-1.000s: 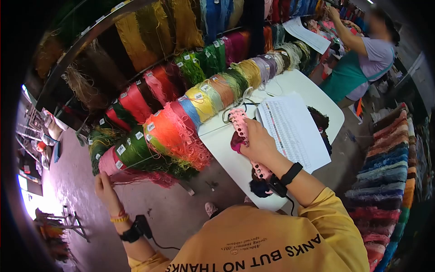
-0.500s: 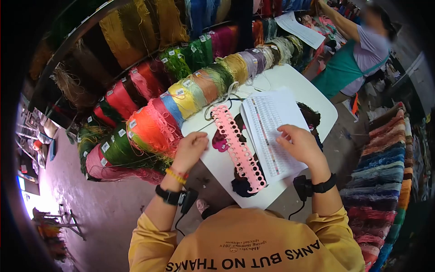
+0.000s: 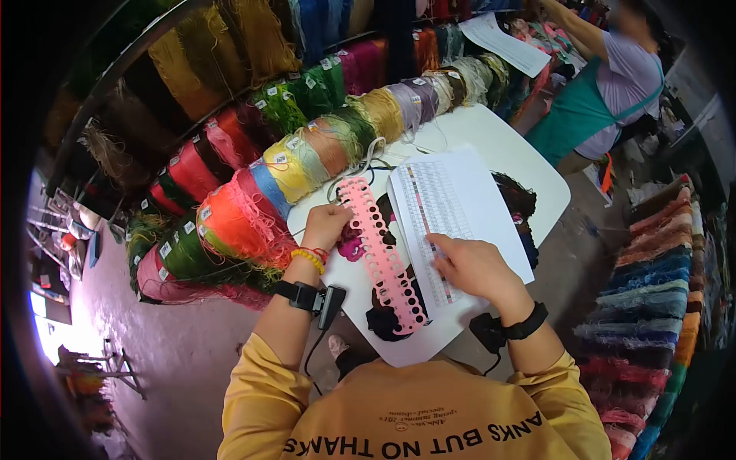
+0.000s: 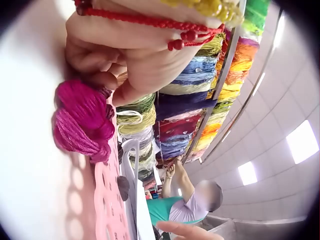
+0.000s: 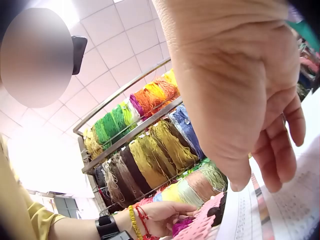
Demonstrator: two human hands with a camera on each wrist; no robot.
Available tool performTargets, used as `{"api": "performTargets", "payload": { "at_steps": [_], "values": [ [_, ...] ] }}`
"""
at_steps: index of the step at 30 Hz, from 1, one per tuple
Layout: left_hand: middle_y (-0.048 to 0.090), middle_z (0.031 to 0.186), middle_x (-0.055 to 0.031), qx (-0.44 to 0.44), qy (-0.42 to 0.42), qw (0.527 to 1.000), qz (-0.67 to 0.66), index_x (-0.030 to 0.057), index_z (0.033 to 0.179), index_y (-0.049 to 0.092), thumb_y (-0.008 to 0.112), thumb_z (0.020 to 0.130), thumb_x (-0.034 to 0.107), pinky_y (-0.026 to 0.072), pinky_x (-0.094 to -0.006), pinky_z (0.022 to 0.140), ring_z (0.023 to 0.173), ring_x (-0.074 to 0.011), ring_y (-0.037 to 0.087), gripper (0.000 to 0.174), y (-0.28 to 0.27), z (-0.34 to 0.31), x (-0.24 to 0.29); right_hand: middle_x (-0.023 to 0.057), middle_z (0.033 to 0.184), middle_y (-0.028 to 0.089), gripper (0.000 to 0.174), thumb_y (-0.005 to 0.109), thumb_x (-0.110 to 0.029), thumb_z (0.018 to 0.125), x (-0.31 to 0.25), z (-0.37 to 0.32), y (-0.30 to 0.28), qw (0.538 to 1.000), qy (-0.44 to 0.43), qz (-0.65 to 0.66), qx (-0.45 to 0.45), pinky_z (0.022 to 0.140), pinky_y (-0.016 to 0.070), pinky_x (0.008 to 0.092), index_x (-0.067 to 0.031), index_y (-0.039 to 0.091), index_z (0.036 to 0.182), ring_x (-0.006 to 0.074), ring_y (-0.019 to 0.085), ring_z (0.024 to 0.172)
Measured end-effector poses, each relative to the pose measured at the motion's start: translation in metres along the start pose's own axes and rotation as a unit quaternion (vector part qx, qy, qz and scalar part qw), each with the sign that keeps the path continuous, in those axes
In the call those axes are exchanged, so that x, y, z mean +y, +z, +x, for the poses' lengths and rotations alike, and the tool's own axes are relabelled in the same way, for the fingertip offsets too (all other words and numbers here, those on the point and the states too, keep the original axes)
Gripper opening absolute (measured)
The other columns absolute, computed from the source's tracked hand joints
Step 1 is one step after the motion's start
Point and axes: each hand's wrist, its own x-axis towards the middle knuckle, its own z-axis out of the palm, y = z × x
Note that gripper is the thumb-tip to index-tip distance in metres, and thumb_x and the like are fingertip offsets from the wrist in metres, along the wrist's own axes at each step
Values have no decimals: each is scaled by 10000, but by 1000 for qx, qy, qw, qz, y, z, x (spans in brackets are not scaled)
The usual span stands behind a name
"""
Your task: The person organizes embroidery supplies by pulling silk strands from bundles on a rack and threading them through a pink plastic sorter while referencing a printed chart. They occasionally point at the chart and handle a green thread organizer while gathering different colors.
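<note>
A long pink thread card [image 3: 382, 259] with rows of punched holes lies on the white table [image 3: 529, 165]. Knotted near its upper left edge is a magenta thread skein [image 4: 82, 122]; dark thread [image 3: 381, 322] bunches at its near end. Bent over that left edge, my left hand [image 3: 327, 225] pinches the magenta thread where it meets the card. My right hand [image 3: 477, 267] is over the printed chart [image 3: 448, 199], its index finger stretched toward the coloured column and the other fingers loosely bent. The chart's sheets lie just right of the card.
Tagged thread hanks [image 3: 287, 161] in many colours line a rail along the table's far left side. More hanks [image 3: 640, 284] hang at the right. A person in a green apron [image 3: 571, 107] stands beyond the table. Dark thread [image 3: 514, 199] lies beside the chart.
The right hand let go of the pink card, which now lies flat, and moved right over the chart. My left hand came from the hanks at the left to the card's edge.
</note>
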Motion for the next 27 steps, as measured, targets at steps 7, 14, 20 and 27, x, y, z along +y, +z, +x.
{"api": "performTargets", "payload": {
  "at_steps": [7,14,20,27],
  "values": [
    [512,569,20,-1,19,999,-35,17,712,608,647,792,175,307,-216,422,463,-61,419,181,3,3,-12,144,765,640,418,521,-214,831,-6,27,-14,998,-5,-50,-28,635,473,429,-115,456,1232,331,616,719],
    [521,568,5,-2,8,995,-100,-13,742,579,626,791,135,369,-214,434,460,-72,466,163,1,-9,-13,136,742,648,453,514,-216,835,5,49,-2,995,2,-92,-35,616,478,415,-64,431,1254,303,632,695],
    [530,590,3,2,9,995,-101,-16,762,576,630,794,143,374,-210,439,467,-68,468,170,3,-11,-13,142,765,652,494,514,-234,839,6,51,-9,994,45,-82,-60,636,476,420,-34,400,1275,308,632,719],
    [541,604,-1,-4,1,996,-92,-17,777,575,641,784,137,388,-198,454,486,-64,486,168,2,-14,-9,162,787,651,505,514,-253,848,16,53,-5,993,55,-93,-54,650,475,428,-22,389,1278,323,630,741]
  ]
}}
